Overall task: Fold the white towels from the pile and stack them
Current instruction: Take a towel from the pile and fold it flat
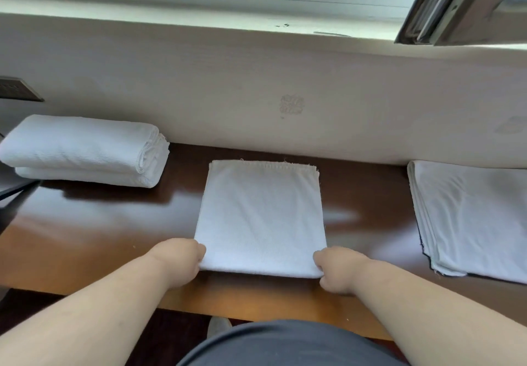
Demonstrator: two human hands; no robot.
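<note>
At the centre of the frame, a white folded towel (261,217) lies flat on the dark wooden bench (94,223), its stitched hem toward the wall and its folded edge toward me. My hands hold its two near corners: my left hand (178,260) grips the lower left corner with curled fingers, and my right hand (338,268) pinches the lower right corner the same way. Toward the upper left of the frame sits a stack of folded towels (82,150), two thick bundles one upon the other, against the wall (256,86). Along the right edge of the frame lies the pile of flat white towels (473,220), well apart from the middle one. Above the wall runs a window sill (199,23).
</note>
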